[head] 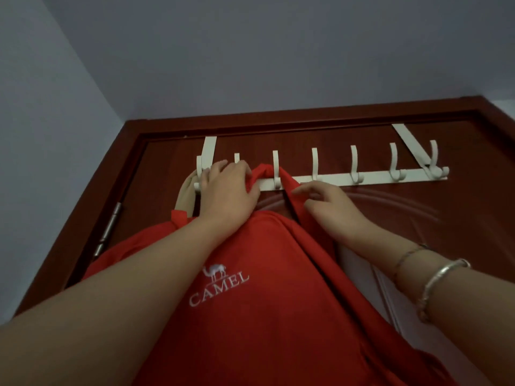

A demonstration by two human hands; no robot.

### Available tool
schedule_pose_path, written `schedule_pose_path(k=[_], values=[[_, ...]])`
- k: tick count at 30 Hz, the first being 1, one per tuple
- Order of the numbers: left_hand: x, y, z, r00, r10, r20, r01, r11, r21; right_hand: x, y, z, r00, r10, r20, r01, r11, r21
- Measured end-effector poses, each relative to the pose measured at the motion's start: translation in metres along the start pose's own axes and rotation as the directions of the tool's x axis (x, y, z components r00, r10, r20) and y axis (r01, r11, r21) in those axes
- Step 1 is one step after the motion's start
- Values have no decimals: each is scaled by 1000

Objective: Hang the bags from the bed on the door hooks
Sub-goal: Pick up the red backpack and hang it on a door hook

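The red CAMEL bag (250,288) hangs against the door below the white hook rack (348,178). Left hand (228,190) grips its strap (262,172) at the rack; right hand (331,210) pinches the strap just beneath.

A room in a home, seen from close under a door. A dark red-brown wooden door (362,218) with matching frame fills the middle of the frame, its metal hinge (110,229) at the left. A white over-door hook rack (348,178) runs across the door's top, the household kind. Plain pale walls (41,107) and ceiling (278,51) fill the upper half.
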State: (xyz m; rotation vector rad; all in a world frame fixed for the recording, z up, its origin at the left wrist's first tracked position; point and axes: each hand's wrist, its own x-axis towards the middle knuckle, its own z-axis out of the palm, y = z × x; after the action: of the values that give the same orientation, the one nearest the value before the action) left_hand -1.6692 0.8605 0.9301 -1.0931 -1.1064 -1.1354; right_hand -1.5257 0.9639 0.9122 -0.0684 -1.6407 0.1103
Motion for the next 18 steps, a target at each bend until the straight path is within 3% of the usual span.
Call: schedule_pose_path(k=[6,12,18], values=[[-45,32,-49,994,-75,76,79,996,-51,-59,-19,-37,996,78,49,-81,994,72],[-89,65,-105,973,-116,201,114,993,23,-113,-44,-67,985,121,123,-129,990,61],[-136,104,-146,934,-201,296,222,974,-40,-170,-83,-105,965,218,147,-226,973,41]])
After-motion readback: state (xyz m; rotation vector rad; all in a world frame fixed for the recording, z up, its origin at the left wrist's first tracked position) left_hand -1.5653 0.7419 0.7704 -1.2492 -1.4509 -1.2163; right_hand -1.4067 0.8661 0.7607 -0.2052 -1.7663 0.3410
